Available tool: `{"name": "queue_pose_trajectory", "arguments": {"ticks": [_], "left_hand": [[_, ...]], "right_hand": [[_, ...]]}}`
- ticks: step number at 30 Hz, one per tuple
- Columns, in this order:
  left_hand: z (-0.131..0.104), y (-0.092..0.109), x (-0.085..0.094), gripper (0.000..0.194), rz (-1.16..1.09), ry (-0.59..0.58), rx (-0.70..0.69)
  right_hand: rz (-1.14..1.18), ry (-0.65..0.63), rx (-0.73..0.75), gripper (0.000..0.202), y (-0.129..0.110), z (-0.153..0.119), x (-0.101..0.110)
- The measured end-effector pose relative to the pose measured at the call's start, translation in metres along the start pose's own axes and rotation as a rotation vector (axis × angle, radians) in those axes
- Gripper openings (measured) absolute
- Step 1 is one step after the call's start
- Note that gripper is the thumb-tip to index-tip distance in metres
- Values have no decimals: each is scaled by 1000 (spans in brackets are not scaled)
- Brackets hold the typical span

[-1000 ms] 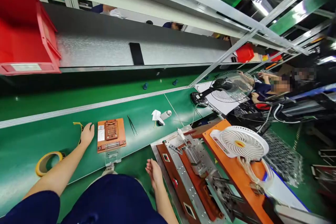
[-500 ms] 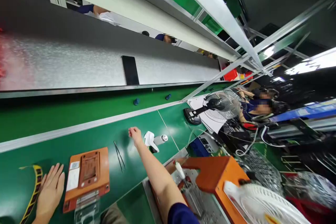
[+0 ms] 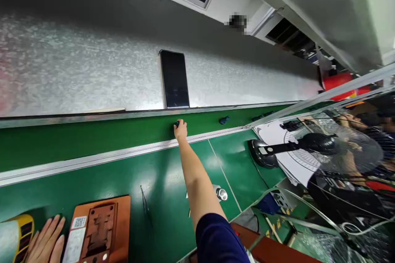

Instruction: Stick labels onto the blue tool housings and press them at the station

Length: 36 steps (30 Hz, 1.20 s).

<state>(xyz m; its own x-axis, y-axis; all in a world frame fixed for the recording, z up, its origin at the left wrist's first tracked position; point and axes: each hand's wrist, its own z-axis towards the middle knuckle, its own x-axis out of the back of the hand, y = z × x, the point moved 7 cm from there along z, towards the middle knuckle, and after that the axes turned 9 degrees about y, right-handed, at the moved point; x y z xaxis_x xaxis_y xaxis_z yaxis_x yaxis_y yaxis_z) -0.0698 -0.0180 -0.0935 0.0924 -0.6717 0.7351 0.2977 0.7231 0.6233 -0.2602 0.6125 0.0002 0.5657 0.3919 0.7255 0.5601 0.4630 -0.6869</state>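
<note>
My right hand (image 3: 180, 130) is stretched far forward over the white edge strip, fingers closed around a small dark blue piece (image 3: 176, 123) on the green band below the metal shelf. What kind of piece it is stays unclear. A similar dark blue piece (image 3: 224, 120) lies farther right on that band. My left hand (image 3: 46, 241) rests flat at the lower left, fingers stretched out. It lies between a yellow-and-black strip (image 3: 27, 230) and an orange-brown fixture block (image 3: 121, 222) with a recessed middle and a white label. Tweezers (image 3: 144, 199) lie right of the block.
A black phone (image 3: 174, 80) lies on the metal shelf (image 3: 92, 70). Under my right forearm, partly hidden, is a small bottle (image 3: 221, 193) with a silver cap. A black fan (image 3: 317, 144) stands on the right near white papers (image 3: 274, 133). A co-worker sits beyond it.
My right hand has moved forward from above the green tabletop to the dark blue piece and closed on it. The view has shifted closer to the shelf. My left hand stays beside the block.
</note>
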Motion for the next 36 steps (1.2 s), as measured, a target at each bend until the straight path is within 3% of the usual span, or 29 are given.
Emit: {"name": "queue_pose_trajectory", "arguments": {"ticks": [3,7,9,11,13,14,15,16,18,20,21,24,26,29,33,36], "left_hand": [[4,14,3,74,20,14,-66],[14,28,7,60,42,8,-48],[20,38,14,50,13,11,31],[24,57,31,47,-80,88,133],[25,80,56,50,-226,213,293],[24,89,64,50,-345,221,423],[22,98,65,49,-528,137,579],[18,111,60,50,-775,-30,744],[1,145,52,54,-1180,-464,1033],[-13,163,61,48,-1379,-658,1181],[-17,164,66,43,-1418,-641,1207],[-26,152,78,36,-1457,-363,1191],[-36,149,79,41,-1462,-246,1182],[-53,153,74,50,-1437,-201,1167],[-72,153,69,50,-1311,-223,1047],[-79,133,81,47,-961,-142,838]], "right_hand": [[83,-67,39,38,-10,-36,-5],[313,-378,161,35,-43,-140,-14],[412,-557,209,36,-60,-207,-12],[534,-754,236,39,-76,-275,-7],[680,-946,241,39,-92,-336,3],[742,-1036,244,38,-100,-363,9],[786,-1113,251,37,-108,-386,15],[800,-1181,269,36,-115,-408,20],[781,-1277,335,37,-128,-443,30],[744,-1247,398,41,-135,-467,37],[725,-1182,413,42,-137,-474,40],[589,-911,454,53,-131,-494,46],[425,-775,528,76,-124,-511,49],[269,-673,616,108,-113,-536,51],[298,-662,661,102,-102,-548,53],[342,-660,698,96,-93,-532,45]]}}
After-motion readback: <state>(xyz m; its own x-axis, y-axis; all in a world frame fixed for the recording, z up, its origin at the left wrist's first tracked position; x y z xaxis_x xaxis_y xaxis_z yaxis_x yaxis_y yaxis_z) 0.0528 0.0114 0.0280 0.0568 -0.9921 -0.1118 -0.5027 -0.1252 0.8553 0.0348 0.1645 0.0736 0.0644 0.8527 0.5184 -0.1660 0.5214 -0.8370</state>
